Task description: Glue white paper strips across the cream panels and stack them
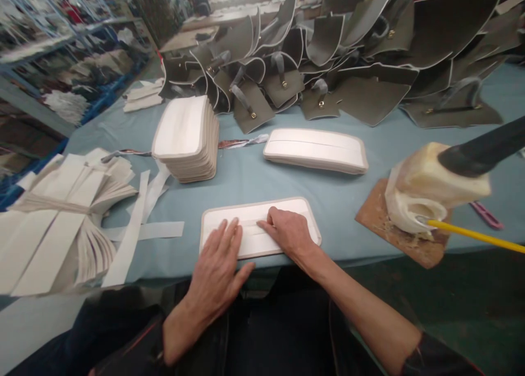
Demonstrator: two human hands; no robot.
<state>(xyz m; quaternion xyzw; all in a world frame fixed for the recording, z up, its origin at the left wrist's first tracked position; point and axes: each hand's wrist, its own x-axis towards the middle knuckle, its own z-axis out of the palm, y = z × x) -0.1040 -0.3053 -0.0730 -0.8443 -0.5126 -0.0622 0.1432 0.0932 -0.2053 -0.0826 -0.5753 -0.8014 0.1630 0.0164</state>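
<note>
A white panel [251,244] is laid flat on the blue tablecloth [241,192], close to the table's near edge, its long side turned toward the person. Its left part is covered by the left hand [215,266], whose fingers are stretched out and set nearly side by side, with the thumb held apart. The right hand [292,233] is rested on the panel's right part, fingers curled in and thumb pointed at the middle line; whether anything is pinched there cannot be told.

Behind the panel, a tall pile of squarish pads [182,127] is stacked to the left and a lower pile of long pads [315,143] to the right. At far left, a bundle of strips [69,201] is seen, with loose strips [137,233] scattered beside it. On the right, a cream pot [414,187] is stood on a brown board [375,214], a yellow stick [476,236] dipped into it. Whether a pink tool [486,215] nearby is lettered cannot be made out. Dark bag pieces [369,91] with shiny fittings are heaped behind.
</note>
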